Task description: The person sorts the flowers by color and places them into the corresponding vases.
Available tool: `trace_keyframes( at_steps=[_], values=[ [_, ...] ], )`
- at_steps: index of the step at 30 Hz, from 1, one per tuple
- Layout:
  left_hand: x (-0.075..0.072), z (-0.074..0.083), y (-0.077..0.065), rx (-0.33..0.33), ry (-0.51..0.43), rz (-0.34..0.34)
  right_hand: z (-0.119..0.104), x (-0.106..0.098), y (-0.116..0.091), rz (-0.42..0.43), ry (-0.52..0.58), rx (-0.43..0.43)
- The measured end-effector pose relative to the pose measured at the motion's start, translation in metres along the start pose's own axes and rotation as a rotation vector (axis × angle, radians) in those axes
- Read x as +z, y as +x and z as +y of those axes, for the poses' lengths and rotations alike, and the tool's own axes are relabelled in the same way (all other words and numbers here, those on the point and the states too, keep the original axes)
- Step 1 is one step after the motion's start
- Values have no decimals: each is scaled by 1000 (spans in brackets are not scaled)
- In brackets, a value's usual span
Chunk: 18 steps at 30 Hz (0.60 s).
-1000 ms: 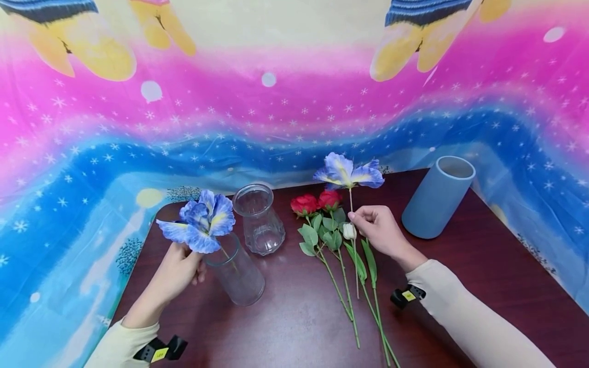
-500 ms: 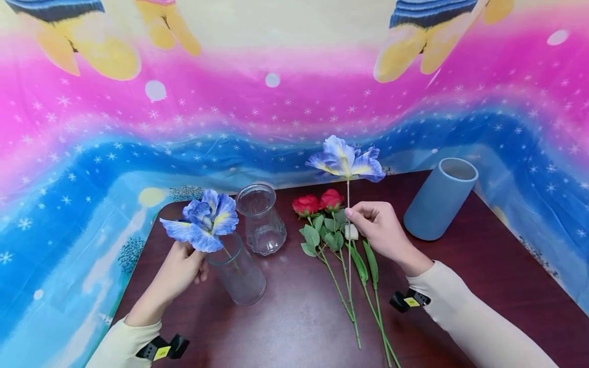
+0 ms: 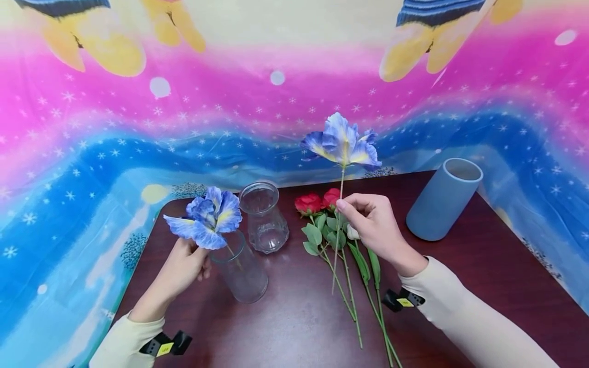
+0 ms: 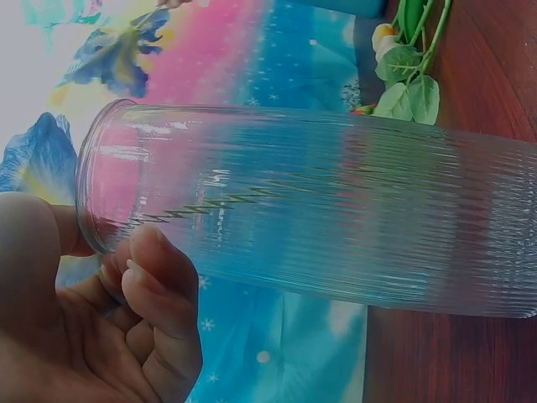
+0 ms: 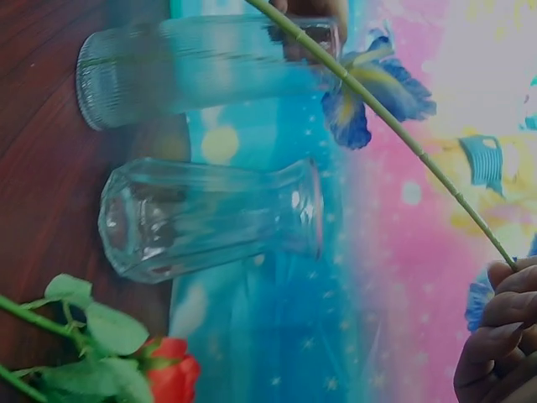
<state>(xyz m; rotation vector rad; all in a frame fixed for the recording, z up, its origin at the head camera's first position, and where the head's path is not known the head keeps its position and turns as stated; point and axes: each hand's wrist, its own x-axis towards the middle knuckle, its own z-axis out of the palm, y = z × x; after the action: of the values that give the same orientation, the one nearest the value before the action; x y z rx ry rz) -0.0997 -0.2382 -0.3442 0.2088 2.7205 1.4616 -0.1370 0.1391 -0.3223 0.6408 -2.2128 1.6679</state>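
A blue-purple iris [image 3: 341, 140] stands upright above the table, its thin stem pinched between the thumb and fingers of my right hand [image 3: 375, 220]. The lower end of that stem hangs free over the roses. In the right wrist view the bare stem [image 5: 394, 126] runs slantwise from the fingers. At the left, a second iris [image 3: 204, 217] has its stem inside a tall ribbed glass vase [image 3: 244, 278]. My left hand [image 3: 181, 268] grips this vase at its rim, partly behind the iris petals. Curled fingertips show against the glass in the left wrist view.
A waisted clear glass vase [image 3: 268, 225] stands behind the ribbed one. Two red roses [image 3: 308, 203] with leafy stems lie mid-table, beside a white tulip [image 3: 352, 232] and green tulip stems. A blue-grey vase [image 3: 439, 204] stands far right. Printed cloth hangs behind the table.
My right hand has lifted the iris upward and slightly left, so its bloom stands higher above the roses. The left hand and the ribbed vase keep their place.
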Motion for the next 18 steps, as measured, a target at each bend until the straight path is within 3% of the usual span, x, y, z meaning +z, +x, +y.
trace_keyframes(
  at_steps=[18],
  values=[
    [-2, 0, -1, 21, -42, -1, -29, 43, 17, 5, 98, -119]
  ],
)
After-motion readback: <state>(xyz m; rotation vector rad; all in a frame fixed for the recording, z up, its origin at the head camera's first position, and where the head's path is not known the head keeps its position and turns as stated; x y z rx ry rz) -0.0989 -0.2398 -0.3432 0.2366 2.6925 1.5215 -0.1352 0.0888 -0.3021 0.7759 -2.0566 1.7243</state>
